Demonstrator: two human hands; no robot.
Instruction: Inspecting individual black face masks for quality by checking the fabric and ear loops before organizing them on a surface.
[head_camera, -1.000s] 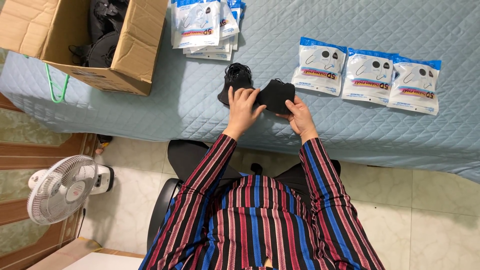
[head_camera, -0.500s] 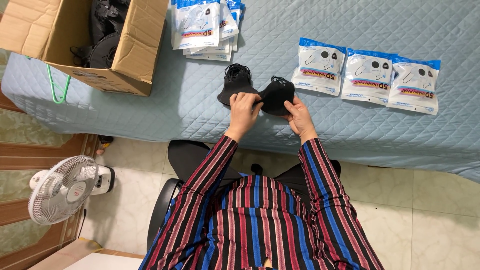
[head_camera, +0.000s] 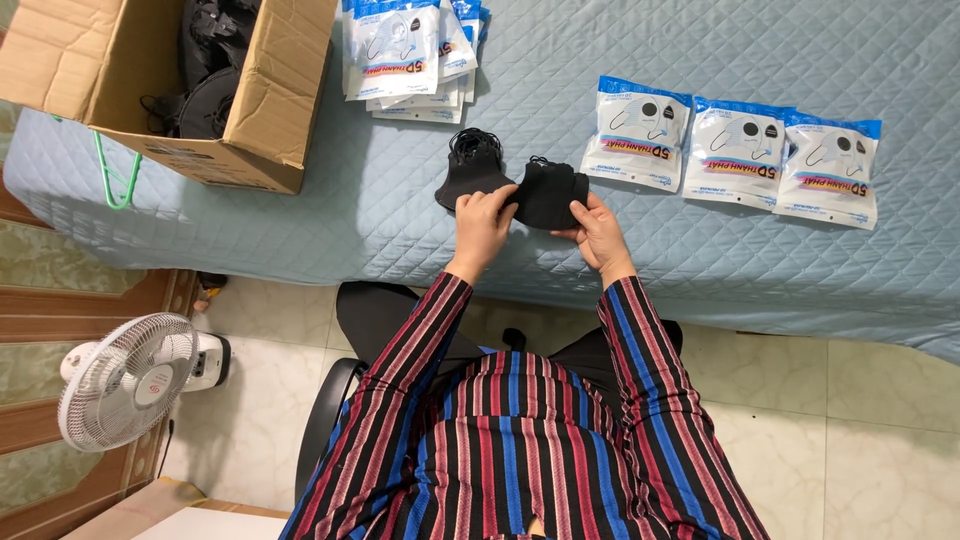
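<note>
Both grips pinch one folded black cloth face mask (head_camera: 548, 193): my left hand (head_camera: 482, 222), my right hand (head_camera: 598, 228), above the quilted blue bed (head_camera: 400, 220).

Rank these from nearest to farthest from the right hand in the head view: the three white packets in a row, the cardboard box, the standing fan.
1. Three white packets: on the blue quilt, just past the right hand, to its right.
2. Cardboard box: far left on the quilt.
3. Standing fan: on the floor, lower left.
</note>
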